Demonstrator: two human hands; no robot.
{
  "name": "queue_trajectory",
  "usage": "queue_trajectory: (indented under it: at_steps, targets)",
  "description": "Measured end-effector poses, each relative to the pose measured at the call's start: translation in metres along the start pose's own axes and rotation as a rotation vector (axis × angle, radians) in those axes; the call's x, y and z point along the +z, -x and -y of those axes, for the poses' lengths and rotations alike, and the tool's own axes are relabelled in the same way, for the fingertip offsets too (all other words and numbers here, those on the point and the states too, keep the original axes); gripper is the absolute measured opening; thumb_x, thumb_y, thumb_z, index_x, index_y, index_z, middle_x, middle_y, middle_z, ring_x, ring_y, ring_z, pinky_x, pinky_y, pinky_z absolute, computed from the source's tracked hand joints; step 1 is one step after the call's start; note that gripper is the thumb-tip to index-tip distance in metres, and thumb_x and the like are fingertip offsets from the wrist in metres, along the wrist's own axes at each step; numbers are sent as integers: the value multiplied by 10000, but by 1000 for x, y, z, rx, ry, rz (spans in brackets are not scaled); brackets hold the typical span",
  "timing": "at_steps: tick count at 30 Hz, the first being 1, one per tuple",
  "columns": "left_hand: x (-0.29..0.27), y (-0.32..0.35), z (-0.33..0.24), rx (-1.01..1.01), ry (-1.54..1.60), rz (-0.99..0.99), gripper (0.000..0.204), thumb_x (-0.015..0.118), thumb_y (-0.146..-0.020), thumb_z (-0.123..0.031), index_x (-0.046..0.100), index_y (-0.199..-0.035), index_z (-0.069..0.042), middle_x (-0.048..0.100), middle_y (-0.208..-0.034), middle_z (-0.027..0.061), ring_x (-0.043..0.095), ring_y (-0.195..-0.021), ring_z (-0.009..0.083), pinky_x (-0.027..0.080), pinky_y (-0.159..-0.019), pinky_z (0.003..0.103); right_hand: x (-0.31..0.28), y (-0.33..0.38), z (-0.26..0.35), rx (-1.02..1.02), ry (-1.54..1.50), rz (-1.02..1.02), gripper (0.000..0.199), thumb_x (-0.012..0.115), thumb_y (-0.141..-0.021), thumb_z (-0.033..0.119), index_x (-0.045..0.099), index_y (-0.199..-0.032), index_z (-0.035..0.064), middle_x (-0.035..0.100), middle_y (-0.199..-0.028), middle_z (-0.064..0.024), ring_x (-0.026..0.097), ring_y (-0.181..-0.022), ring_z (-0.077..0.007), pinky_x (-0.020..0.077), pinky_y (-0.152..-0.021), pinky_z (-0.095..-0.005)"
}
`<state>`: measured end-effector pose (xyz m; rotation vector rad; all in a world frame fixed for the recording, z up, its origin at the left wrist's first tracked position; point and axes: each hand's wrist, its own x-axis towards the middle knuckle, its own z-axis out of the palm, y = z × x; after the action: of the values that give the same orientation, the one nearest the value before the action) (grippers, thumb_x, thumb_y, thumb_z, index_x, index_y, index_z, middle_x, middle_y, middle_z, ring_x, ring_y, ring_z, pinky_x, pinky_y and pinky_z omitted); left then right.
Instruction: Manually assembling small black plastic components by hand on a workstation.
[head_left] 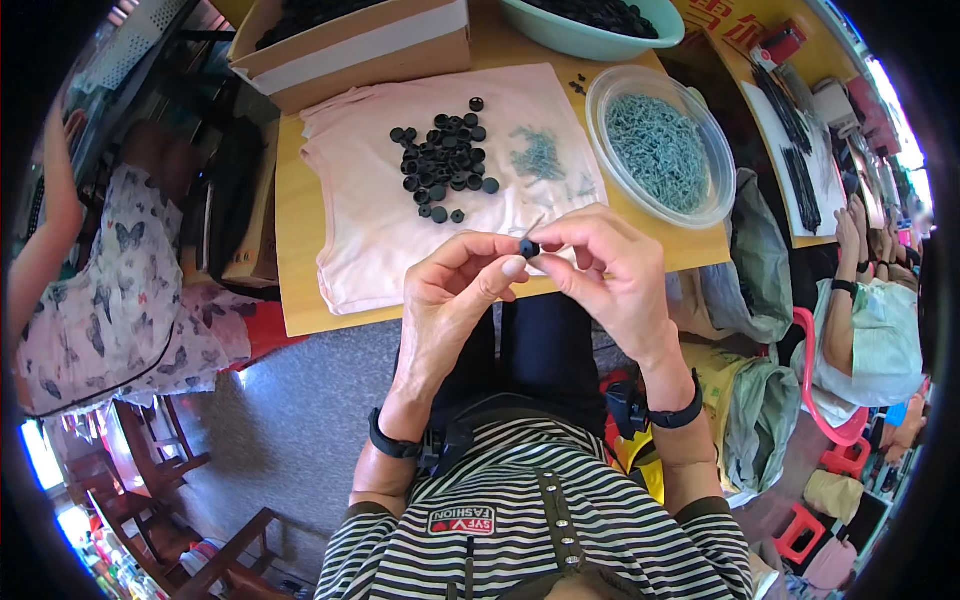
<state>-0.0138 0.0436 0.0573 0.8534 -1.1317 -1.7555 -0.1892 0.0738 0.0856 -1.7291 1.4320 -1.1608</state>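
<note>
Our left hand and right hand meeting above the pink cloth, fingertips of both clamped on one small black ring, loose black rings heaped beyond

rings lie on the cloth (pins beside them), bowl to the right.

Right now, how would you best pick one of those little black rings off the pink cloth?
Take a loose black ring at the pile's near edge, pinching its outer rim from above. It lies flat and apart from the others, so fingertips can close on both sides.
</note>
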Motion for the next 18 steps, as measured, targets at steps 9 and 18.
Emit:
queue_trajectory:
  at_steps: [9, 18]
  targets:
    - [1, -6, 12, -283, -28, 130, 199, 670, -843, -117, 627, -994, 6, 639, -837, 23, 592, -738, 76, 459, -611, 195, 7, 27, -20, 20, -67, -71, 231, 666, -739, -54, 641, -944, 49, 638, -877, -60, 618, -741, -148, 505, -590, -273]
    - [0, -36, 27, 262, -883, -83, 110, 650, -802, -38, 650, -908, -6, 598, -821, 86, 579, -639, 167, 452, -572, 253, 9, 21, -47, 69, 94, -171, 183, 638, -759, -36, 588, -929, 10, 576, -800, -100, 604, -715, -232, 492, -625, -305]
